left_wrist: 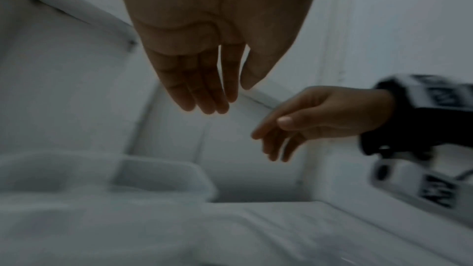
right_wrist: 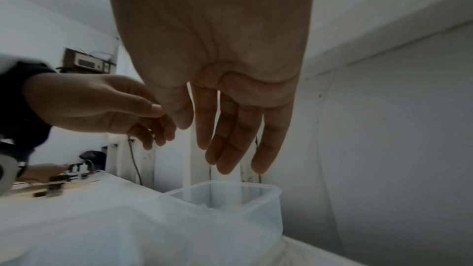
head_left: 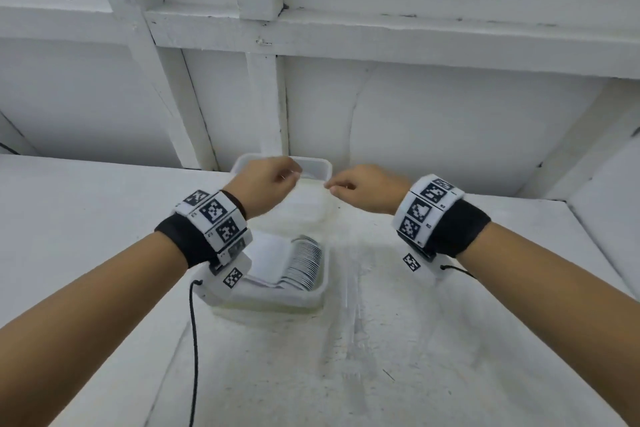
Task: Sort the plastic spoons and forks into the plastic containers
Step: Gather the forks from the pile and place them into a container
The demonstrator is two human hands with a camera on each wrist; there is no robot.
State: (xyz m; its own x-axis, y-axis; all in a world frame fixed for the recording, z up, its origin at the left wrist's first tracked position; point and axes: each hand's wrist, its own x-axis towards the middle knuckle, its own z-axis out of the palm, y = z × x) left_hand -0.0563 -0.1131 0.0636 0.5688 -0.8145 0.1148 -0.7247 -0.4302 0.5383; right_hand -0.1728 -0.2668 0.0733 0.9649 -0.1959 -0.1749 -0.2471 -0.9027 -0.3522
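Three translucent white plastic containers stand in a row on the white table (head_left: 450, 340). The near container (head_left: 277, 302) holds a packed stack of white plastic spoons (head_left: 306, 265) beside a flat white piece (head_left: 266, 258). My left hand (head_left: 277, 177) and right hand (head_left: 349, 187) hover close together over the far container (head_left: 313, 165). The wrist views show the left hand (left_wrist: 207, 96) and the right hand (right_wrist: 230, 139) with fingers straight and relaxed, holding nothing. The far container (right_wrist: 256, 195) looks empty below the right fingers. A blurred middle container (head_left: 311, 210) sits under the hands.
A white panelled wall (head_left: 450, 121) with wooden beams rises right behind the far container. A black cable (head_left: 194, 340) hangs from my left wrist over the table. Far to the left, another person's hand (right_wrist: 43, 172) works at a wooden bench with small items.
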